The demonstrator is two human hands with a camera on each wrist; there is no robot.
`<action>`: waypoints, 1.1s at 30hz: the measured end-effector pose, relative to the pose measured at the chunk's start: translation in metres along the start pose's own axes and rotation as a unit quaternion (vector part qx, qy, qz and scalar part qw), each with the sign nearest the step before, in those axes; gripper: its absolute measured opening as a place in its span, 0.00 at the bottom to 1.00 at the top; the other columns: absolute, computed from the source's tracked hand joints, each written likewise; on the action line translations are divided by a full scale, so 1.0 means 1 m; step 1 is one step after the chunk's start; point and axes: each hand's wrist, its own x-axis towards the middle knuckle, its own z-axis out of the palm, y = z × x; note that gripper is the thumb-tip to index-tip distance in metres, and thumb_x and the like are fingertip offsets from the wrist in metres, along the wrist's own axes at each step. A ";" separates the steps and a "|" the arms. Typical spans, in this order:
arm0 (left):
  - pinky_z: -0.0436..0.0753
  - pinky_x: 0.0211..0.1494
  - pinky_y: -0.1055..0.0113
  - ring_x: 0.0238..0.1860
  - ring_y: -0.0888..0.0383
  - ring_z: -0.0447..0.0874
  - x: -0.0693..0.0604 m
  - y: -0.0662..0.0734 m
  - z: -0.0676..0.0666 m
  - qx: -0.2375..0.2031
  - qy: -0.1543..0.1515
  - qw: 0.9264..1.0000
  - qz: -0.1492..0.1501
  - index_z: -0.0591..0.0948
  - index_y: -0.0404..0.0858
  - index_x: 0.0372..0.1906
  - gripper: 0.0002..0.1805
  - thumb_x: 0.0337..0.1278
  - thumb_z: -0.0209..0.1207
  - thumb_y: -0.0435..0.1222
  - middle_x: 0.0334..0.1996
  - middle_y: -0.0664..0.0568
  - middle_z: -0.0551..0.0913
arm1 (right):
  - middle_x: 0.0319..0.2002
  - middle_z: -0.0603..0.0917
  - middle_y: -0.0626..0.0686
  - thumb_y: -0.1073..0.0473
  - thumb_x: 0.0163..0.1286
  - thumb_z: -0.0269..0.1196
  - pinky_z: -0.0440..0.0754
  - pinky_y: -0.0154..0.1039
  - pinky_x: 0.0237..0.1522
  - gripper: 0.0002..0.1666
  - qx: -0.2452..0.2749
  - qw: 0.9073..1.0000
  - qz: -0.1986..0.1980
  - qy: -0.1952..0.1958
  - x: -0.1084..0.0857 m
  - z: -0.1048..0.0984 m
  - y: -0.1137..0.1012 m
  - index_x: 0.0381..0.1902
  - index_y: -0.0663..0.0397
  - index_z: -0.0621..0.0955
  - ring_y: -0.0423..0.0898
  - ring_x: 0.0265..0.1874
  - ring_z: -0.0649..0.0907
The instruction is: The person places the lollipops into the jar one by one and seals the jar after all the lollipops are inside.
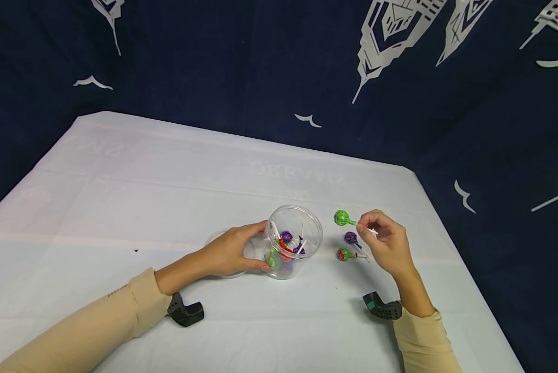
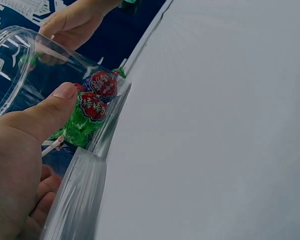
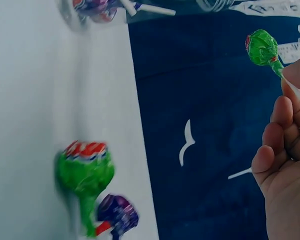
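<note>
A clear plastic cup (image 1: 281,271) stands on the white table with several lollipops inside, wrapped in green, purple and red. My left hand (image 1: 230,252) holds it from the left, thumb and fingers around its side; the thumb lies across the wall in the left wrist view. Raised to the right of the cup, my right hand (image 1: 387,241) pinches the stick of a green lollipop (image 1: 341,217). Below that lollipop a purple lollipop (image 1: 351,238) and a green-and-red lollipop (image 1: 343,254) lie on the table.
Behind the left hand, a clear round plastic piece (image 2: 79,200) lies beside the cup, partly hidden. A dark blue cloth (image 1: 214,67) with white drawings hangs behind the white table (image 1: 167,217). A small dark speck lies on the table at the left.
</note>
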 end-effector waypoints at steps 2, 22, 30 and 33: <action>0.69 0.69 0.49 0.65 0.48 0.73 0.000 0.000 0.000 -0.002 -0.001 1.000 -0.002 0.64 0.35 0.73 0.50 0.47 0.75 0.49 0.63 0.43 0.76 | 0.31 0.79 0.51 0.74 0.67 0.62 0.76 0.27 0.41 0.04 0.004 1.000 -0.006 -0.003 0.003 0.001 -0.004 0.32 0.72 0.77 0.40 0.34 0.77; 0.69 0.69 0.49 0.66 0.48 0.72 0.000 -0.003 0.001 0.002 -0.001 1.000 -0.005 0.63 0.35 0.74 0.51 0.47 0.74 0.51 0.64 0.42 0.76 | 0.32 0.78 0.49 0.78 0.64 0.61 0.77 0.27 0.35 0.04 0.051 0.996 -0.050 -0.046 0.031 0.030 -0.029 0.30 0.73 0.77 0.40 0.32 0.76; 0.69 0.69 0.49 0.66 0.48 0.72 -0.001 -0.001 0.000 -0.001 0.001 1.000 0.002 0.64 0.35 0.73 0.51 0.47 0.74 0.50 0.65 0.42 0.75 | 0.32 0.78 0.49 0.80 0.62 0.60 0.76 0.28 0.33 0.04 0.066 0.994 -0.051 -0.064 0.035 0.041 -0.031 0.30 0.72 0.77 0.41 0.32 0.76; 0.69 0.69 0.50 0.66 0.48 0.72 0.000 -0.001 -0.001 -0.001 0.001 1.000 0.002 0.64 0.36 0.73 0.51 0.47 0.74 0.50 0.65 0.43 0.75 | 0.32 0.78 0.49 0.82 0.61 0.59 0.75 0.28 0.35 0.06 0.077 0.992 -0.058 -0.076 0.036 0.045 -0.029 0.30 0.71 0.77 0.41 0.33 0.76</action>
